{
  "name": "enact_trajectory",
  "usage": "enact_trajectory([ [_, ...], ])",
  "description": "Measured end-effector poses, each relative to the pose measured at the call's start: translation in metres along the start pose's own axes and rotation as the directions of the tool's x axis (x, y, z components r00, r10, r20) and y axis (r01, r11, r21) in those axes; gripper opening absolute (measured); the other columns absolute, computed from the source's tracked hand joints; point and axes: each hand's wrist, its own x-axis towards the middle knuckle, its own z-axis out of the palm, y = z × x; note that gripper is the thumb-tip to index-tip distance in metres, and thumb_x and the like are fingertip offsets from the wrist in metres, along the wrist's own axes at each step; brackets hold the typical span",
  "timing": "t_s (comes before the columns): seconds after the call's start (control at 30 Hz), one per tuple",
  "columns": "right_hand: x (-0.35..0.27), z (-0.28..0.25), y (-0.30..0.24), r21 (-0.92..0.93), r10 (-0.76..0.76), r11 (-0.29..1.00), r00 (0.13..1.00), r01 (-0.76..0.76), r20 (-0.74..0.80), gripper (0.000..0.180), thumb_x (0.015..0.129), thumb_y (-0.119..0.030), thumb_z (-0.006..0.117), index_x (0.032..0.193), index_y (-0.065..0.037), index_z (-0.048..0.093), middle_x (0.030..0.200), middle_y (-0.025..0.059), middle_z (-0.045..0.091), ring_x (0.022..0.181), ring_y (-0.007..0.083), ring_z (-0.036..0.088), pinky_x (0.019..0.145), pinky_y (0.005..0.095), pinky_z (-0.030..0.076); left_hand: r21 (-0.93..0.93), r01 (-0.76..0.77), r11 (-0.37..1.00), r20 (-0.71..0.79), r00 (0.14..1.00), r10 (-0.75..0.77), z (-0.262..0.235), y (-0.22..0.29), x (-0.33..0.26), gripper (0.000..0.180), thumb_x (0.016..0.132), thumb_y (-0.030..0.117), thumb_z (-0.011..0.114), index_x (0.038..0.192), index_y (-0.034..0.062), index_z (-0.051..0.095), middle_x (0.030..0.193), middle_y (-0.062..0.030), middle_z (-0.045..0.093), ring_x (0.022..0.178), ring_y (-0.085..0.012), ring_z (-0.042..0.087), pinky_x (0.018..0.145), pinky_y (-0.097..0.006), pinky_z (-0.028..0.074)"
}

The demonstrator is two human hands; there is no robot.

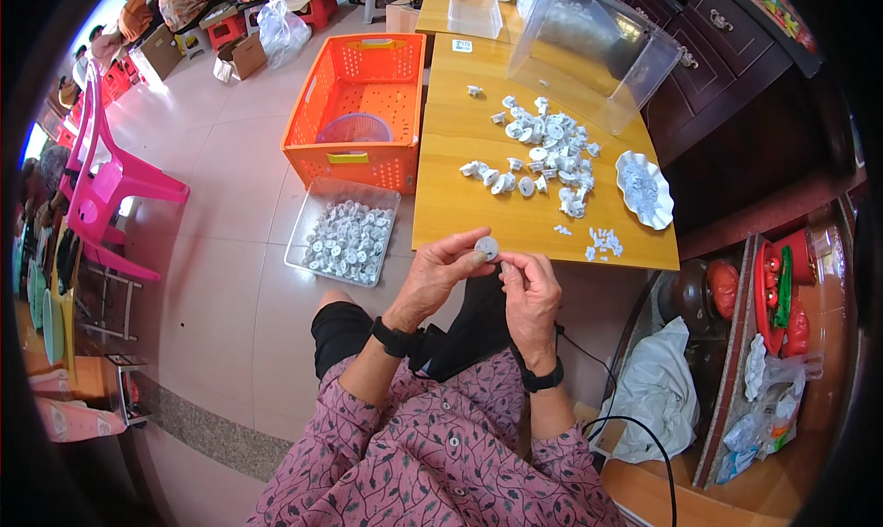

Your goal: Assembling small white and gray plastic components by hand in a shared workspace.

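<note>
Between the thumb and fingers of my left hand (430, 277) is a small round white plastic part (487, 246), held just off the table's near edge. My right hand (532, 299) is pinched close against that part's right side; whatever its fingertips grip is too small to make out. On the yellow table (451, 219) lies a loose heap of similar white plastic parts (552, 141). Small white pieces (603, 243) are scattered by the near edge. A scalloped white dish (660, 216) at the right contains many tiny clear or whitish pieces (639, 185).
Left of the table, a clear tub (296, 251) full of round white parts sits before an orange crate (303, 131). A clear plastic box (589, 76) lies toward the table's far right. A pink chair (110, 182) stands left; a black cable (667, 472) loops at lower right.
</note>
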Motion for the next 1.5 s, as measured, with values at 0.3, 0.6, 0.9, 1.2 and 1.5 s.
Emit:
enact_trajectory([
  [0.3, -0.001, -0.001, -0.004, 0.16, 0.138, 0.978, 0.99, -0.134, -0.009, 0.008, 0.092, 0.0, 0.066, 0.099, 0.001, 0.068, 0.093, 0.0094, 0.065, 0.077, 0.0151, 0.065, 0.066, 0.028, 0.053, -0.141, 0.032, 0.99, 0.068, 0.997, -0.022, -0.001, 0.0, -0.004, 0.037, 0.095, 0.004, 0.067, 0.131, -0.0021, 0.06, 0.117, -0.0135, 0.068, 0.101, -0.0208, 0.069, 0.091, -0.033, 0.059],
  [0.6, 0.005, 0.0, -0.027, -0.025, -0.082, 0.996, 0.996, 0.081, -0.044, 0.009, 0.092, 0.002, 0.065, 0.101, 0.002, 0.065, 0.093, 0.0111, 0.064, 0.078, 0.0186, 0.066, 0.066, 0.0292, 0.055, -0.15, -0.029, 0.988, 0.098, 0.994, 0.044, -0.005, -0.004, -0.003, 0.036, 0.09, -0.001, 0.07, 0.126, -0.0018, 0.063, 0.112, -0.012, 0.069, 0.099, -0.0191, 0.069, 0.09, -0.033, 0.058],
  [0.9, 0.006, 0.004, -0.026, -0.019, -0.083, 0.996, 0.995, 0.082, -0.057, 0.011, 0.091, 0.002, 0.066, 0.102, 0.002, 0.064, 0.089, 0.0098, 0.064, 0.073, 0.0159, 0.066, 0.064, 0.0283, 0.055, -0.144, -0.054, 0.988, 0.11, 0.991, 0.07, -0.003, 0.001, -0.006, 0.036, 0.089, -0.002, 0.072, 0.124, -0.0021, 0.064, 0.111, -0.0096, 0.069, 0.103, -0.0171, 0.067, 0.091, -0.031, 0.057],
  [1.2, 0.007, 0.006, -0.03, -0.019, -0.099, 0.995, 0.994, 0.098, -0.051, 0.011, 0.09, 0.003, 0.067, 0.1, 0.001, 0.064, 0.089, 0.0093, 0.064, 0.073, 0.0162, 0.066, 0.063, 0.0277, 0.054, -0.115, -0.061, 0.992, 0.108, 0.991, 0.073, -0.001, 0.008, -0.008, 0.034, 0.088, -0.002, 0.073, 0.12, -0.001, 0.065, 0.111, -0.0078, 0.069, 0.103, -0.0154, 0.066, 0.094, -0.03, 0.054],
  [1.5, 0.006, 0.009, -0.031, -0.063, -0.137, 0.989, 0.99, 0.134, -0.038, 0.01, 0.089, 0.002, 0.068, 0.095, 0.0, 0.062, 0.086, 0.0094, 0.063, 0.068, 0.0178, 0.064, 0.06, 0.0299, 0.053, 0.004, -0.103, 0.995, 0.089, 0.991, 0.103, -0.002, 0.008, -0.008, 0.032, 0.087, -0.004, 0.073, 0.118, 0.001, 0.067, 0.108, -0.0044, 0.069, 0.101, -0.0123, 0.065, 0.091, -0.028, 0.055],
])
